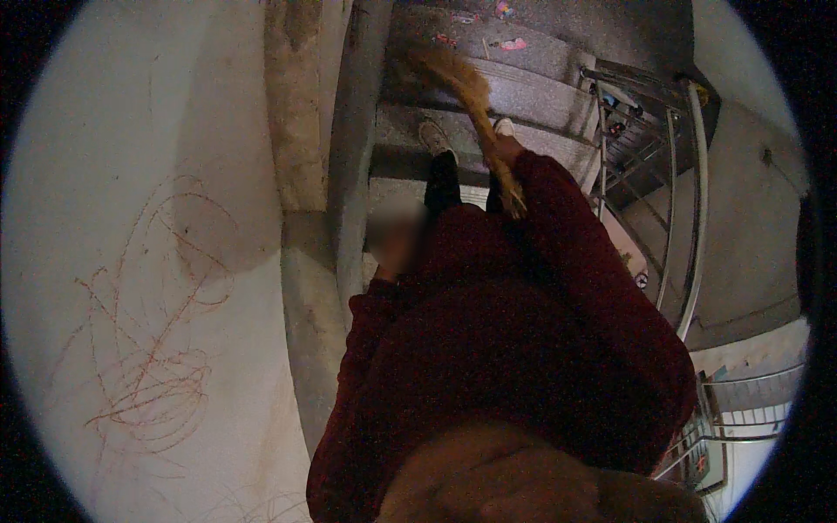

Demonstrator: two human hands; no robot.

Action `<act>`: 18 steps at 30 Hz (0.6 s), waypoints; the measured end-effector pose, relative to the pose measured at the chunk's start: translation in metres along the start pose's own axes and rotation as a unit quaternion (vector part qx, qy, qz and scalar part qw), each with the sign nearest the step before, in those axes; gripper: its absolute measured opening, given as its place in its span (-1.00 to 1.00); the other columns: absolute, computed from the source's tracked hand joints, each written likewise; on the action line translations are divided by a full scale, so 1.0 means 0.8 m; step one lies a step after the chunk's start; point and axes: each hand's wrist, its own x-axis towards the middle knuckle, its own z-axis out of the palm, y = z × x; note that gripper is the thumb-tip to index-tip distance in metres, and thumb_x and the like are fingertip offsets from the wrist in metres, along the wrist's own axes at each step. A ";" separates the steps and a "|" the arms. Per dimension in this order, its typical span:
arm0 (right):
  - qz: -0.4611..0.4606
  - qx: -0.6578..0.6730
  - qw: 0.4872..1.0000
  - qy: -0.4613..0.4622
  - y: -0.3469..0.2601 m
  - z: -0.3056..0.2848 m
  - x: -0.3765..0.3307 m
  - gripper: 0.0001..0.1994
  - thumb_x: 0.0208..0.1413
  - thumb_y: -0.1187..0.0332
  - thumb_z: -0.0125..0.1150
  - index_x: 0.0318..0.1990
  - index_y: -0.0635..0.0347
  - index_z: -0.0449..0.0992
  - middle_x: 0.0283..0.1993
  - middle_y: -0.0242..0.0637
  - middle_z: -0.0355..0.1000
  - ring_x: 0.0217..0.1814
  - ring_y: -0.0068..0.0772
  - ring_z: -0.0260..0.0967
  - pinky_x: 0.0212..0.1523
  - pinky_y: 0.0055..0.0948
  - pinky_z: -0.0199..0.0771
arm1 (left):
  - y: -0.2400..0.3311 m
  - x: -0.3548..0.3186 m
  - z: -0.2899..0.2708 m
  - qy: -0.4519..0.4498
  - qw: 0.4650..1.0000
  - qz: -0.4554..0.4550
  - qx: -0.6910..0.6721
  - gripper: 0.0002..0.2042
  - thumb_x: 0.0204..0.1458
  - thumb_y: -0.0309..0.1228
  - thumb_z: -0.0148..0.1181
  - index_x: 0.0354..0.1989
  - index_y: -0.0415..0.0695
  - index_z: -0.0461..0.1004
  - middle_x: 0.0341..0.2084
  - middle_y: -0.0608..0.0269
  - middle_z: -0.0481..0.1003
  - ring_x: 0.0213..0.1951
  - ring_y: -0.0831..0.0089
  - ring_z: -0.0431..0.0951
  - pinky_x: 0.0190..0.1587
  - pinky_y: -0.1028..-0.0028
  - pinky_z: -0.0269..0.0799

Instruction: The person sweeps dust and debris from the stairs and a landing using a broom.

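Note:
My right hand (506,151) is wrapped around the short handle of a straw broom (469,87). The broom's bristles fan out to the upper left over the stair treads, and its tail end sticks out below my hand. On the left, my left hand (395,253) is beside my body near the stairway's side ledge. A blur covers its fingers, so their pose and anything in them are hidden. Small scraps of pink and red litter (514,44) lie on the step beyond the broom. My shoes (438,139) stand on a stair tread just below the bristles.
Concrete steps (540,87) run across the view. A metal handrail (700,192) with bars borders the right side, with a drop behind it. To the left is a white wall (105,200) with reddish scribbles, edged by a raised concrete ledge (353,131).

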 end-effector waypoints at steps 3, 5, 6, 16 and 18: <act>0.019 0.168 0.984 -0.060 -0.029 0.001 -0.071 -0.63 -0.09 0.11 -0.04 -0.25 0.23 0.34 -0.43 -0.20 0.36 -0.45 -0.30 0.32 -0.40 -0.34 0.32 | -0.008 -0.002 -0.001 0.035 0.997 0.004 -0.075 -0.66 0.00 -0.33 -0.13 -0.05 -0.20 0.22 -0.09 0.12 0.25 -0.13 0.30 0.32 -0.16 0.41 0.28; 0.058 0.229 0.970 -0.058 -0.053 -0.003 -0.088 -0.64 -0.09 0.11 -0.04 -0.25 0.22 0.35 -0.41 -0.19 0.36 -0.43 -0.29 0.32 -0.39 -0.33 0.31 | -0.043 -0.010 0.020 0.029 0.930 -0.044 -0.364 -0.68 0.00 -0.34 -0.12 -0.08 -0.19 0.25 -0.12 0.10 0.26 -0.14 0.31 0.33 -0.15 0.39 0.27; 0.061 0.177 0.982 -0.040 -0.049 0.000 -0.071 -0.65 -0.09 0.12 -0.04 -0.25 0.21 0.36 -0.41 -0.20 0.37 -0.42 -0.29 0.32 -0.38 -0.33 0.31 | -0.036 -0.008 0.014 0.014 0.951 -0.070 -0.302 -0.68 -0.01 -0.33 -0.11 -0.08 -0.18 0.25 -0.12 0.09 0.26 -0.14 0.31 0.33 -0.14 0.38 0.27; -0.061 -0.117 0.991 0.033 -0.012 -0.025 0.033 -0.70 -0.06 0.18 -0.02 -0.28 0.23 0.38 -0.35 -0.22 0.38 -0.37 -0.33 0.32 -0.37 -0.37 0.29 | 0.059 -0.018 -0.036 -0.001 0.967 -0.116 -0.225 -0.69 -0.03 -0.29 -0.05 -0.12 -0.18 0.28 -0.18 0.19 0.32 -0.18 0.38 0.36 -0.18 0.42 0.29; -0.044 -0.032 0.997 0.051 0.014 -0.018 0.013 -0.72 -0.06 0.21 -0.02 -0.29 0.24 0.37 -0.35 -0.22 0.37 -0.38 -0.35 0.32 -0.38 -0.39 0.30 | 0.082 -0.011 -0.042 -0.010 0.975 -0.121 -0.185 -0.68 -0.02 -0.28 -0.05 -0.11 -0.17 0.28 -0.19 0.19 0.32 -0.19 0.38 0.36 -0.18 0.42 0.30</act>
